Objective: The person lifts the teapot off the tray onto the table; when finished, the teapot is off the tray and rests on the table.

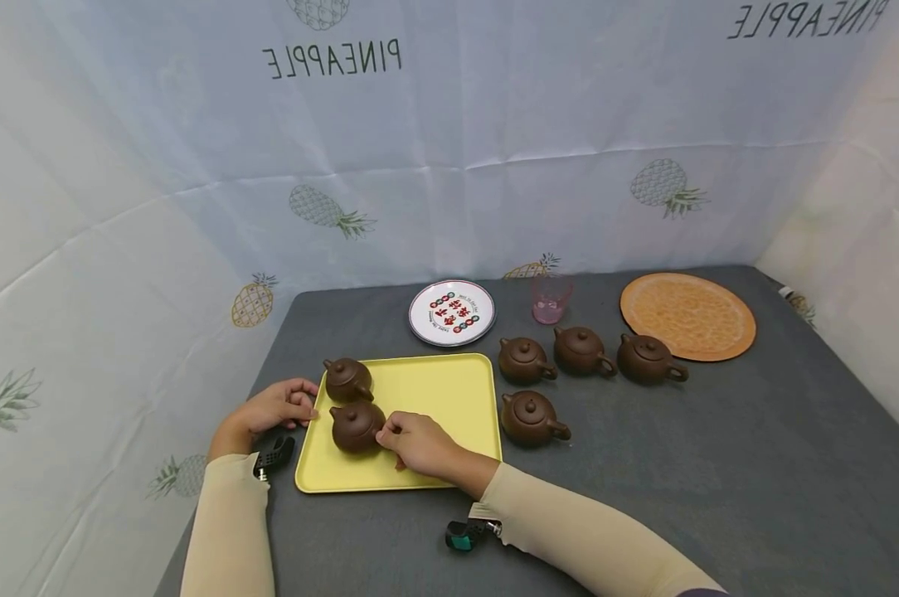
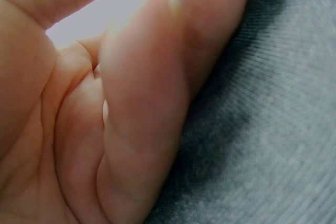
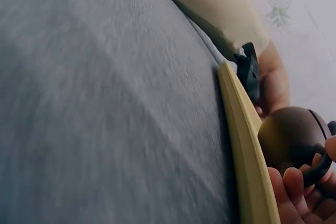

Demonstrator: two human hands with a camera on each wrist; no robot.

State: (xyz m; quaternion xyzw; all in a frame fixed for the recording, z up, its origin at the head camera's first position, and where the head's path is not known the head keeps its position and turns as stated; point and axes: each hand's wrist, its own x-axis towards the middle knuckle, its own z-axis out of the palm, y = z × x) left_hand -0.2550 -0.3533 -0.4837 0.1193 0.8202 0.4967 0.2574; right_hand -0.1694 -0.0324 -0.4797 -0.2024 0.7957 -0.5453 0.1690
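My right hand pinches the handle of a dark brown teapot on the yellow tray. In the right wrist view that teapot appears beyond the tray's side, its loop handle between thumb and fingers. Another brown teapot sits just behind it, near the tray's back left corner. At the tray's left rim my left hand rests with loosely bent fingers touching the edge. Close up, the left wrist view shows the bent fingers against the grey cloth; the tray is out of that view.
Several more brown teapots stand right of the tray. Behind are a white patterned plate, a pink transparent cup and a round orange mat. A pineapple-print curtain surrounds the grey table.
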